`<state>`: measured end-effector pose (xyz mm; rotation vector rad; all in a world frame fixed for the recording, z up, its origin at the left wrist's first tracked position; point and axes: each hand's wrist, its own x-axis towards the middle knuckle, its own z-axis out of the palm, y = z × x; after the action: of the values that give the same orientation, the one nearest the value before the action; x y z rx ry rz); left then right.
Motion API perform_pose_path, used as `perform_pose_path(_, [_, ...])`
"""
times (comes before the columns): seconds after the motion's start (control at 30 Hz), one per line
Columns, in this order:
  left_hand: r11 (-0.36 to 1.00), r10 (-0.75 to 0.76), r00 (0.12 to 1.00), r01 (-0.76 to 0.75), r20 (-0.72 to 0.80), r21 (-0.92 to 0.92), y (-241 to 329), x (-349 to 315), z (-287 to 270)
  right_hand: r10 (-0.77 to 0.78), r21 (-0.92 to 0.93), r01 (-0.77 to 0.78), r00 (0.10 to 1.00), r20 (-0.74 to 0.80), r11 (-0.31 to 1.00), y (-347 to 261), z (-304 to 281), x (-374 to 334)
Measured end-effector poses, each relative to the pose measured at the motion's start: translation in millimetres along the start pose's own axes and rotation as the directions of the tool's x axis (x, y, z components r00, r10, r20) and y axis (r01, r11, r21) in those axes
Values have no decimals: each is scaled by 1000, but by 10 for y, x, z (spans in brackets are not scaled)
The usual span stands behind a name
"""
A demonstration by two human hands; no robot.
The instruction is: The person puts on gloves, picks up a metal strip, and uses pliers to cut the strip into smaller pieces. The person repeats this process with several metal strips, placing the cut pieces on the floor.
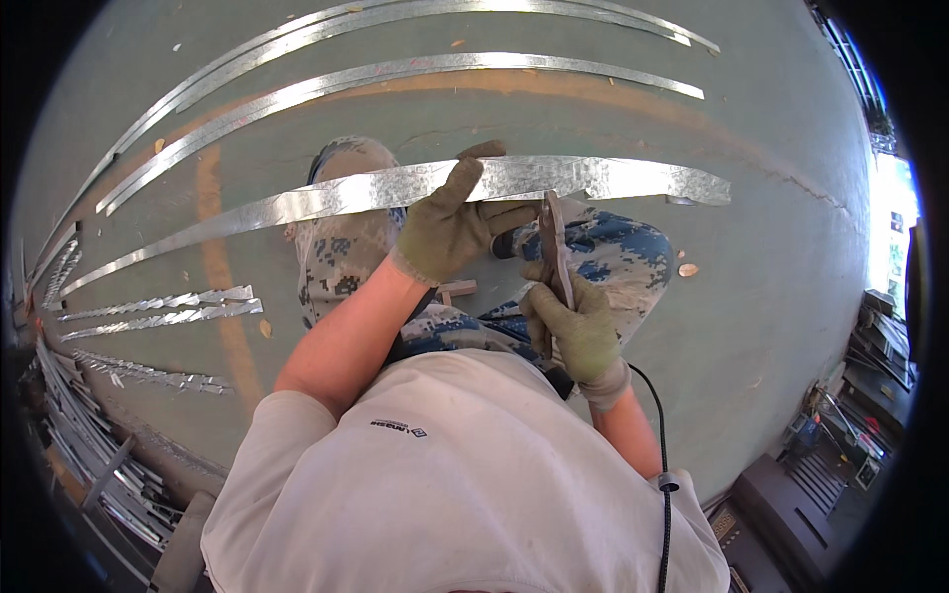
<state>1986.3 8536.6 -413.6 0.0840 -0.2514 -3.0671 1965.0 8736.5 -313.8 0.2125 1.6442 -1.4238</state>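
— What are the hands on?

— The left hand (450,222), in an olive work glove, is clamped over the long shiny galvanised sheet-metal strip (297,205) that runs across the person's knees, fingers over the far edge and thumb under the near one. The right hand (578,331), gloved too, is closed around the handles of dark metal tin snips (552,242), whose blades meet the strip's near edge just right of the left hand.

— How would you do that cut well?

— I'd judge: hold the strip flat and steady close to the blades, keep the snips square to the edge, and keep the left thumb clear of them.

— Anything around?

— More long silvery strips (395,74) lie on the green-grey concrete floor (771,277), and shorter notched strips (163,306) lie at the left.
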Motion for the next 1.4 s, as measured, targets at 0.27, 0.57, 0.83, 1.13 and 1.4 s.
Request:
perform_pose_path(0.27, [999,0,999,2,-46,37,4,6,-62,-66,451,-159,894,443,878,228,-243,254])
perform_pose_path(0.57, [998,-16,998,19,-54,66,34,44,-222,-296,743,-454,715,633,491,609,-175,479])
perform_pose_path(0.83, [925,-124,957,16,-263,-380,-28,-48,-86,-225,663,-322,766,602,675,489,-206,368])
perform_pose_path(1.13, [993,94,975,-106,-199,-50,179,-379,-234,-324,660,-227,729,602,716,468,-205,268])
perform_pose_path(1.4, [983,182,941,-175,-285,50,281,-445,-129,-280,571,-128,771,571,811,344,-167,125])
